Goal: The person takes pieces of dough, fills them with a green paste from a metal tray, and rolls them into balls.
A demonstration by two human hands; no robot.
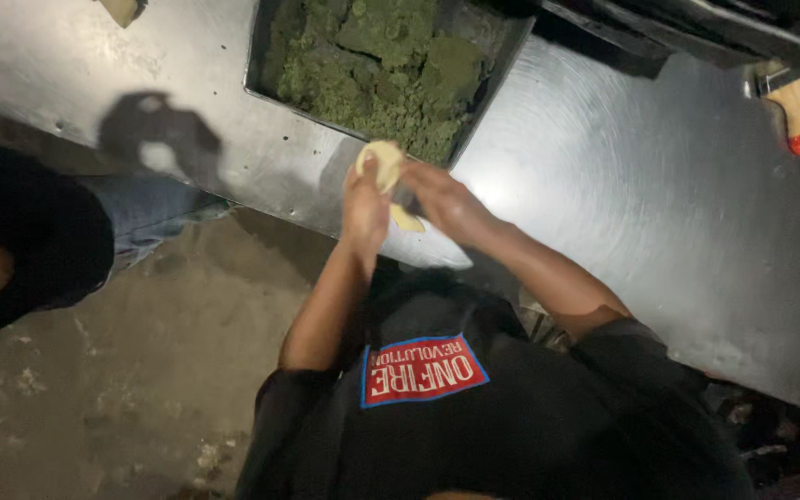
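Black shirt (511, 426) of mine fills the bottom of the view, with a red and blue patch on it, and my two arms reach up from it to the edge of the shiny metal table (659, 185). My left hand (365, 208) is curled around a pale, round piece of dough (381, 165), and my right hand (446, 204) pinches the same piece from the other side, so both sets of fingers are closed on it. I hold the dough up in the air, just over the table edge and right in front of the metal tray (266, 65) of green filling (381, 56). I think the dough could tear if I pinch too hard, because it looks thin and soft. It could also slip and fall to the dirty floor (141, 370), since I hold it so near the edge. If there is filling inside, it might squeeze out where the dough is not shut, but I cannot see inside it. The dough looks creamy yellow, smooth and folded, with a small flap hanging down below my fingers. A person in blue jeans (141, 218) stands near on my left. A wooden tool with a red tip (796, 111) lies far off on the table.
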